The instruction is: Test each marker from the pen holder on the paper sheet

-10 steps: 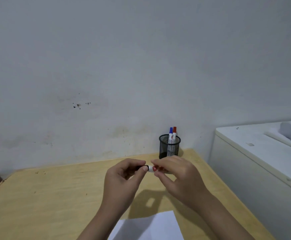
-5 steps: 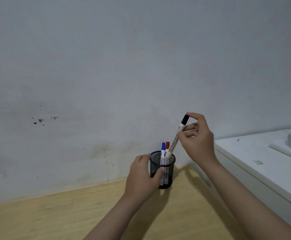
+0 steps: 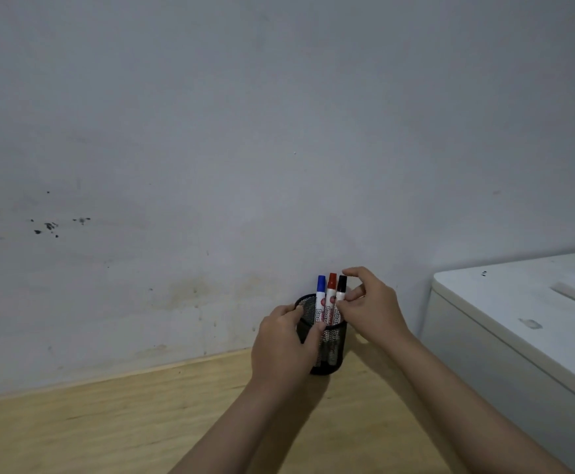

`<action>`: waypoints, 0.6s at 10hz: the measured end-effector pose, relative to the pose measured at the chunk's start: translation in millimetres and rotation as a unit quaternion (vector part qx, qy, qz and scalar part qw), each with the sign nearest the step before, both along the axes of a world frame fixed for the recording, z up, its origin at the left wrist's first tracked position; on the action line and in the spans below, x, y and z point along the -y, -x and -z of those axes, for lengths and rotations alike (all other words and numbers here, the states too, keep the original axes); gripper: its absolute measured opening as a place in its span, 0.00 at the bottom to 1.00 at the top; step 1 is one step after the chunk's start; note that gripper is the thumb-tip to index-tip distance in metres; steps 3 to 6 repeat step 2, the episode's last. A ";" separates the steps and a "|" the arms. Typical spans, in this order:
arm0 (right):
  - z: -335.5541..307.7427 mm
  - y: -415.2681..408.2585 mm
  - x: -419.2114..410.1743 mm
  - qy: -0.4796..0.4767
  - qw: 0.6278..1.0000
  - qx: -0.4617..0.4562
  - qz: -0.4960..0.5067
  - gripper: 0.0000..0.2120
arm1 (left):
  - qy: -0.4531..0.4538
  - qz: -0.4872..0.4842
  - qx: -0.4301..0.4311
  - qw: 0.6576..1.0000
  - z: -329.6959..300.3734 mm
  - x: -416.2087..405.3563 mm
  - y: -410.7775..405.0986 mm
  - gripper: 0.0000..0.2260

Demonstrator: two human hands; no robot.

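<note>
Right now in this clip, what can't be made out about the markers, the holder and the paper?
Head view only:
- Paper sheet: not in frame.
- Pen holder: its left side is covered by the left hand.
- Black marker: right hand fingers hide whether it is gripped or released.
- Marker labels: cut off by the holder rim, too small to read.

A single head-worn view looks forward and slightly down from close behind the hands, facing the wall [image 3: 279,131] along the far edge of the wooden surface [image 3: 108,422]; mostly wall fills it.
</note>
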State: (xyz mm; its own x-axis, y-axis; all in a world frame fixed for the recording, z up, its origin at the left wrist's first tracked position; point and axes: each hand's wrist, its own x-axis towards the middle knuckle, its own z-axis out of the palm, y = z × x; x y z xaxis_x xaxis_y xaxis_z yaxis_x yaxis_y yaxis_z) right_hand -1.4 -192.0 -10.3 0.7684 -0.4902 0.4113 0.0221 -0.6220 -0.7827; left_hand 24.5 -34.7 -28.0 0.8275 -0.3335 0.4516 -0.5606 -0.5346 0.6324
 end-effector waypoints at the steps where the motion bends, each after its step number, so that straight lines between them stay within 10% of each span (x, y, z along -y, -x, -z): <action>1: -1.9 6.2 -0.9 0.012 1.000 -0.011 0.008 0.28 | -0.014 0.014 -0.001 1.000 -3.0 -1.7 4.2 0.19; 6: -13.3 20.9 -4.1 0.001 1.000 0.014 0.023 0.29 | -0.052 0.037 -0.022 0.998 -5.9 -5.4 12.9 0.23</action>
